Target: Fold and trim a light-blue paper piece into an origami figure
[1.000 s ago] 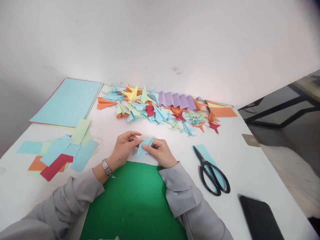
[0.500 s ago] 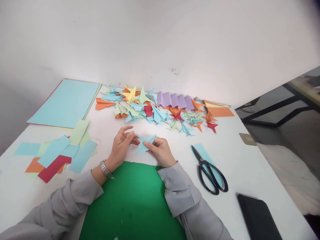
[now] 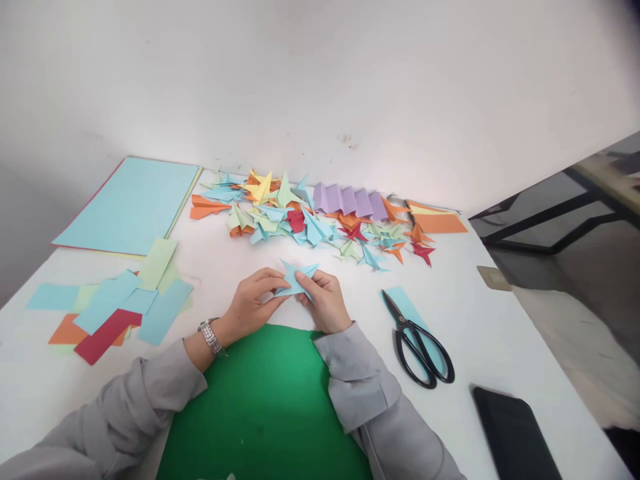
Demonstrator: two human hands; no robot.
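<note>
Since the frame half a second ago, the left hand [image 3: 254,301] has closed in on the light blue folded paper [image 3: 291,274], which has turned and now sits slightly higher. Its grip is narrow, fingers pinching the paper's left edge; the right hand [image 3: 324,301] has a narrow grip too, thumb pressed on top of the paper. The paper is held between both hands at the centre of the frame, above the table [image 3: 215,273] and just beyond the far edge of a green sheet [image 3: 265,407] at bottom centre.

Across the upper middle lies a pile of folded paper shapes [image 3: 315,230], with a pleated purple paper [image 3: 350,202] among them. Large sheets [image 3: 127,203] are stacked at the upper left, with loose paper strips [image 3: 113,300] overlapping below them. Black scissors [image 3: 403,323] rest on a blue strip [image 3: 407,305] right of centre; a black flat object [image 3: 517,433] lies at the lower right.
</note>
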